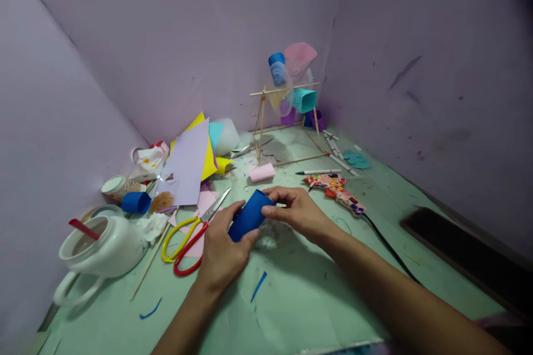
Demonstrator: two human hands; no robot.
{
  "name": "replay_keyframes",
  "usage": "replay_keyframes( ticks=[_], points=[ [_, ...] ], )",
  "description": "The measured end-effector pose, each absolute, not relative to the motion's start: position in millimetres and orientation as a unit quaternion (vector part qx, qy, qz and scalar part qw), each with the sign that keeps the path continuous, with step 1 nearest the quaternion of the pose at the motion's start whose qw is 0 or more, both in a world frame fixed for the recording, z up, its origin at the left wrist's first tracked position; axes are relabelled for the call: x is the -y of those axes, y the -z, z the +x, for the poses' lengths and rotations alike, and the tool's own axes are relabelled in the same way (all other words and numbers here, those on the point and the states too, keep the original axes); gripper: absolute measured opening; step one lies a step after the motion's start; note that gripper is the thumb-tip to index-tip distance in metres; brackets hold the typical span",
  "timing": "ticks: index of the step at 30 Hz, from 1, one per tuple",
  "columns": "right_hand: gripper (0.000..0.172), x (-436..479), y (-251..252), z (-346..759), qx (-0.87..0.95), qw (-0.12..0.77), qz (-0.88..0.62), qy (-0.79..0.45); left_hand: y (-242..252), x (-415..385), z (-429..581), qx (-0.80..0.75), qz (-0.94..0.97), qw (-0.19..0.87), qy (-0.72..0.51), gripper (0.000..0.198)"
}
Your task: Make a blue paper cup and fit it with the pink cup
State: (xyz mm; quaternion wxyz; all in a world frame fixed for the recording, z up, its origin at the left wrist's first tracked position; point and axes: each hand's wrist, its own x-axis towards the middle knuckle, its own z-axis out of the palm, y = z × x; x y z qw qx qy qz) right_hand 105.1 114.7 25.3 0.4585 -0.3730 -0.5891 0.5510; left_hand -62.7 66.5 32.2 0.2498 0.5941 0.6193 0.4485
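Observation:
A rolled blue paper tube [250, 216] is held tilted above the table between both hands. My left hand [225, 238] is closed round its lower left end. At the upper right end, my right hand [293, 208] pinches the rim between thumb and fingers. Just left of my left hand lie scissors [195, 236] with one yellow and one red handle, over pink paper. A pink paper roll [262, 172] lies beyond the tube. Blue paper scraps [259, 287] rest on the table nearer me.
A stick frame [261, 122] carrying coloured paper cups stands at the back. To the right are a patterned glue gun [337, 191] with a black cord, several markers [333, 147] and a dark phone [458, 249]. A white teapot [104, 249] and paper sheets [189, 161] occupy the left.

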Motion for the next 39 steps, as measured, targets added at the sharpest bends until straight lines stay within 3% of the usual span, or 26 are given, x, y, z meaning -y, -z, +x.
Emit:
replay_keyframes(
  ticks=[3, 8, 16, 18, 21, 23, 28, 31, 35, 39],
  points=[
    [0.022, -116.5, -24.0, 105.6, 0.562, 0.489, -0.368, -0.556, -35.0, -67.1, -65.6, -0.623, 0.581, 0.265, -0.451, 0.057],
    [0.019, -115.3, -24.1, 103.3, 0.565, 0.495, -0.349, -0.56, -35.9, -68.2, -69.4, -0.623, 0.606, 0.245, -0.43, 0.039],
    [0.013, -111.6, -24.2, 99.8, 0.571, 0.504, -0.317, -0.566, -26.3, -69.6, -67.5, -0.616, 0.638, 0.249, -0.389, 0.036],
    [0.022, -111.3, -25.0, 99.4, 0.558, 0.504, -0.308, -0.582, -27.1, -69.7, -66.8, -0.615, 0.623, 0.277, -0.395, 0.035],
    [0.055, -109.6, -25.7, 96.4, 0.52, 0.511, -0.285, -0.622, -27.9, -69.4, -65.4, -0.597, 0.596, 0.321, -0.43, 0.036],
    [0.061, -107.4, -23.8, 92.5, 0.515, 0.493, -0.273, -0.646, -27.3, -68.5, -63.7, -0.583, 0.582, 0.331, -0.461, 0.037],
    [0.037, -103.9, -12.5, 83.6, 0.515, 0.444, -0.278, -0.678, -25.8, -65.0, -61.1, -0.559, 0.575, 0.35, -0.484, 0.035],
    [0.03, -107.4, -13.0, 84.5, 0.372, 0.475, -0.282, -0.746, -28.8, -65.0, -64.5, -0.562, 0.531, 0.372, -0.514, 0.039],
    [0.007, -114.1, -23.7, 90.2, 0.177, 0.464, -0.338, -0.8, -32.2, -69.9, -70.9, -0.597, 0.45, 0.37, -0.551, 0.037],
    [0.006, -115.8, -30.1, 92.3, 0.123, 0.464, -0.366, -0.797, -30.4, -74.0, -70.2, -0.608, 0.431, 0.375, -0.551, 0.033]
  ],
)
